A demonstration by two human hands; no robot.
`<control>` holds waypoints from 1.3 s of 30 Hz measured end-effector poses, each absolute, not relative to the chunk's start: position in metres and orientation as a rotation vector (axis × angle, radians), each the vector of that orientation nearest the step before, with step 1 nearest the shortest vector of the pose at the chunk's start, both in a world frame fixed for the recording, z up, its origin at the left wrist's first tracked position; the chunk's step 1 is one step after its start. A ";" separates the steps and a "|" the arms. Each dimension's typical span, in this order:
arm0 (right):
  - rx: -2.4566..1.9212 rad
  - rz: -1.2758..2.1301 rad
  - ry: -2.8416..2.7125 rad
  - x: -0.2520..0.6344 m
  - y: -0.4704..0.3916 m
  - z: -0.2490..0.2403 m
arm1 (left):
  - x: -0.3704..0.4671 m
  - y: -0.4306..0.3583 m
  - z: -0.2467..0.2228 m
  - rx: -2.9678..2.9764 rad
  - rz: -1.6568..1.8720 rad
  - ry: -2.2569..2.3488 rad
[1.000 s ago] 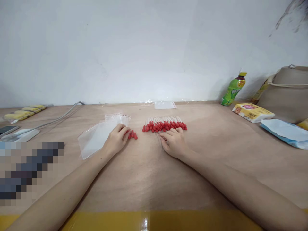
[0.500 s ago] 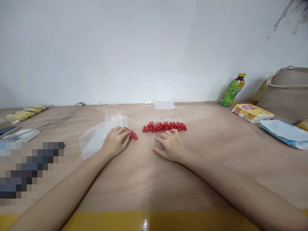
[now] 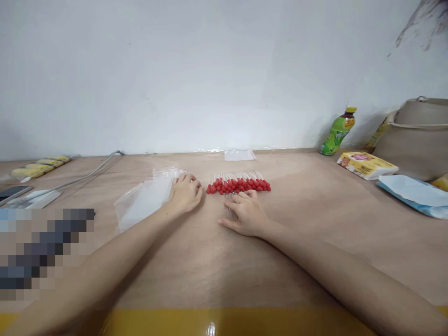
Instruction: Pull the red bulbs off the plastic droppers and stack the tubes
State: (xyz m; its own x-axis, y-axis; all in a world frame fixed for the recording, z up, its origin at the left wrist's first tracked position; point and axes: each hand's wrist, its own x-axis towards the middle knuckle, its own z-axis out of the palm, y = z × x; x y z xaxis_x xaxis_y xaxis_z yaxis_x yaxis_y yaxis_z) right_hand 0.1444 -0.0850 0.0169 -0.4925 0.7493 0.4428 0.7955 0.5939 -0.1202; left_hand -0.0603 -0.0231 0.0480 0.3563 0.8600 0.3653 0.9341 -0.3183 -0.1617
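Red-tipped sticks [image 3: 241, 185] near right hand [image 3: 248, 214], green bottle [image 3: 334, 140], blurred label [image 3: 349, 123]

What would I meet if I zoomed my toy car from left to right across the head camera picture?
Row of yellow things → clear plastic bags → left hand → red-tipped sticks → green bottle → blue-and-white packet.

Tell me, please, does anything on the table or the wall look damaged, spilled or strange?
Dark streaks mark the otherwise pale wall at upper right. They look like stains or damage; I cannot tell which.
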 end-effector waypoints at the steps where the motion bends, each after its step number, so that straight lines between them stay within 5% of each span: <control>1: -1.232 -0.136 -2.373 0.145 -0.085 0.017 | -0.054 -0.018 0.050 -2.282 -0.229 -1.630; 16: -1.080 -0.188 -2.119 0.149 -0.086 0.011 | -0.033 0.006 0.063 -2.160 -0.038 -1.876; 22: -1.127 -0.279 -1.731 0.166 -0.083 0.010 | -0.063 -0.042 0.056 -2.188 -0.287 -1.192; 26: -1.040 -0.325 -1.943 0.173 -0.083 0.010 | -0.072 -0.070 0.035 -2.328 -0.450 -0.822; 39: -0.805 -0.330 -2.213 0.165 -0.086 0.003 | -0.063 -0.075 0.016 -2.562 -0.893 -0.669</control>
